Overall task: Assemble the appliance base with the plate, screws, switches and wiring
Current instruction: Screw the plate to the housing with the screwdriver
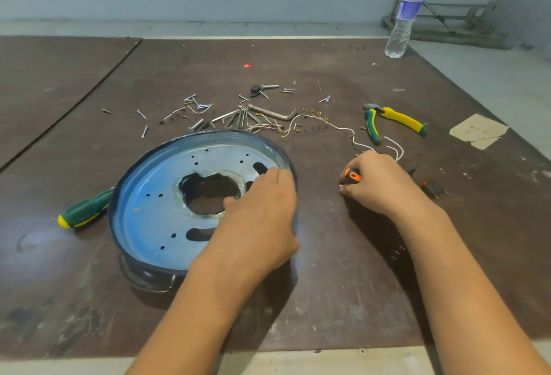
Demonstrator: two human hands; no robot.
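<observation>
The round, blue-filmed metal plate (155, 210) lies dished side up on the dark brown worktop (343, 270), directly before the person. The left hand (262, 213) rests palm-down on its right edge with fingers loosely spread and gripping nothing, probably to keep the plate from sliding. The right hand (378, 183) is curled tight round a small orange-handled screwdriver (352, 175), just beside the thin white wires (337, 127). The loose silver screws (145, 131) lie scattered beyond the plate, within easy reach.
</observation>
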